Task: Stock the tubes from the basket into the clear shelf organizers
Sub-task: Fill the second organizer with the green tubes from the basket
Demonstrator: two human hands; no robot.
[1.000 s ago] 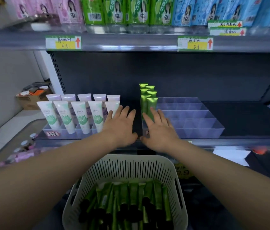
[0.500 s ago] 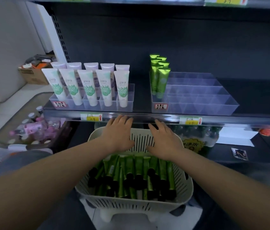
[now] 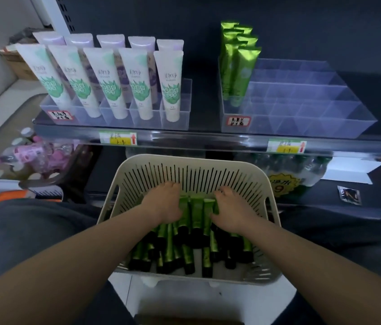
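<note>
Dark shelving is filling the background. At six o'clock the left hand and right hand are curling their fingers round green tubes lying in the slotted basket. Lifting only a few, caps downward, is looking wisest for the clear organizer waiting at two o'clock.

The fingertips of the left grip and the right grip are sunk among the green tubes at the far wall of the basket, so whether either holds a tube cannot be told. Both forearms run off the lower edge. Beyond the basket, the price tags on the edge of the shelf are too blurred to read, and the purple tubes stand mostly hidden behind the white tubes. Left of the basket, the pink items are a blur.
</note>
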